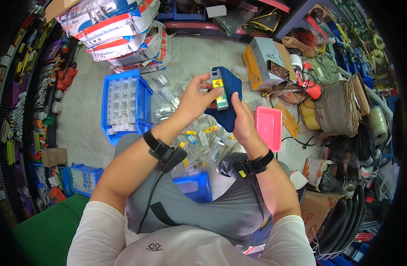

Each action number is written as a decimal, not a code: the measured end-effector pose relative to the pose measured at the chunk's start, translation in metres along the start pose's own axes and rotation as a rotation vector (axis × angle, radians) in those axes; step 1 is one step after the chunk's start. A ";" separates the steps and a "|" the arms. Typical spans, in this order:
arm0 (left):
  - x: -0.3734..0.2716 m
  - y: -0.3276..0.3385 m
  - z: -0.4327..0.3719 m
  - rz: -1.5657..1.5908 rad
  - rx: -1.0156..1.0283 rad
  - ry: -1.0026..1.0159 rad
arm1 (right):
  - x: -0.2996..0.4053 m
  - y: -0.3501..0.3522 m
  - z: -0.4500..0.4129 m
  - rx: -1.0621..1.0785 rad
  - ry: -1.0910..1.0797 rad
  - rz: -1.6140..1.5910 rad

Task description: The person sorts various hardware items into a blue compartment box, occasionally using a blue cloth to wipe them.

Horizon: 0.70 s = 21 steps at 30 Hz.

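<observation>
My left hand (pixel 193 99) grips a small plastic box (pixel 220 103) with a yellow and green label, its thumb on the label. Behind the box, a dark blue cloth (pixel 232 84) is held in my right hand (pixel 245 121), thumb along its right edge. Part of the cloth is hidden by the box and the left fingers. Below both hands, several loose clear plastic boxes (pixel 218 146) lie in a heap on the floor, some with yellow or white labels. My forearms hide part of the heap.
A blue plastic bin (pixel 144 109) holding rows of clear boxes stands left of the heap. To the right are a pink tray (pixel 269 129) and a cardboard box (pixel 261 63) with a phone (pixel 278 69) against it. Another blue bin (pixel 203 186) sits between my legs. Printed sacks (pixel 130 36) are stacked beyond.
</observation>
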State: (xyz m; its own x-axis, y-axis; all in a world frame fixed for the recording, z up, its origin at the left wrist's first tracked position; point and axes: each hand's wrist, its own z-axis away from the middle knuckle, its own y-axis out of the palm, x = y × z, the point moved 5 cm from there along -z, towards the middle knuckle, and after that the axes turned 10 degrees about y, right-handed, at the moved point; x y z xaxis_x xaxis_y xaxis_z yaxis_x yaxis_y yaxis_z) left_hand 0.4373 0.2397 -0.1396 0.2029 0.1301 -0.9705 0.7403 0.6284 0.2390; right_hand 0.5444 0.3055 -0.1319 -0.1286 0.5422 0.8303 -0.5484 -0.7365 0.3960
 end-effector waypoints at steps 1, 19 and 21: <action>0.003 0.003 0.002 -0.003 0.030 -0.030 | -0.002 -0.003 0.000 -0.001 0.006 0.009; 0.008 0.015 0.007 -0.003 0.154 -0.079 | 0.000 -0.015 -0.003 -0.070 -0.023 -0.026; 0.008 0.021 0.012 -0.006 0.236 -0.091 | 0.001 -0.022 -0.003 -0.071 -0.001 -0.018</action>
State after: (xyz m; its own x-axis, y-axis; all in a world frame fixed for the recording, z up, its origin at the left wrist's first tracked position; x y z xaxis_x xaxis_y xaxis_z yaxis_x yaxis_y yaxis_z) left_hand 0.4620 0.2441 -0.1420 0.2470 0.0506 -0.9677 0.8687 0.4310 0.2442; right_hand 0.5539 0.3234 -0.1412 -0.1171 0.5547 0.8238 -0.6079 -0.6959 0.3822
